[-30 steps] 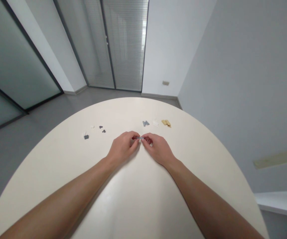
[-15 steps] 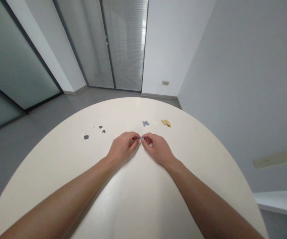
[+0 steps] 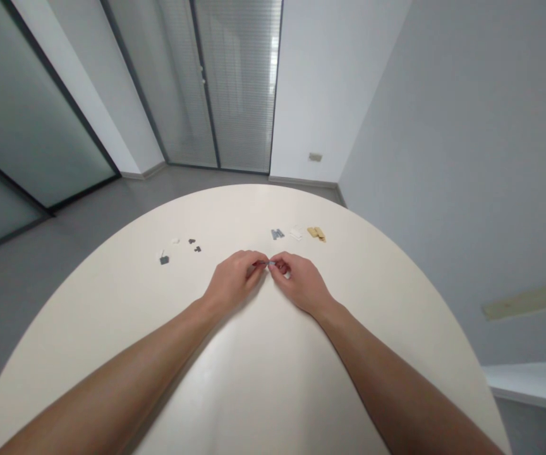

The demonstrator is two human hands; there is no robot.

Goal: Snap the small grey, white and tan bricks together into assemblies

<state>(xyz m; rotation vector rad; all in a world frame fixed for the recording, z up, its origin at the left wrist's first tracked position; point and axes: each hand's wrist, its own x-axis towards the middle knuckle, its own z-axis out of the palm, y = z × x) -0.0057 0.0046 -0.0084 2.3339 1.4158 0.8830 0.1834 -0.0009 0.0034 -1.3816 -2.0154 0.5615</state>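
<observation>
Shifted slightly rightward since the earlier frame, one grey piece sat below frame centre, pinched by both left hand and right hand. Three dark bits lay centre-left; farther, one tan pile, centre-right.

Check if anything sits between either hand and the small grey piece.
Nothing visible: the left hand and right hand both pinch the small grey piece. The loose grey cluster lies beyond them on the table, not between.

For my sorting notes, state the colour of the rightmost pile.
The rightmost pile is yellowish tan; the head view shows it best.
</observation>
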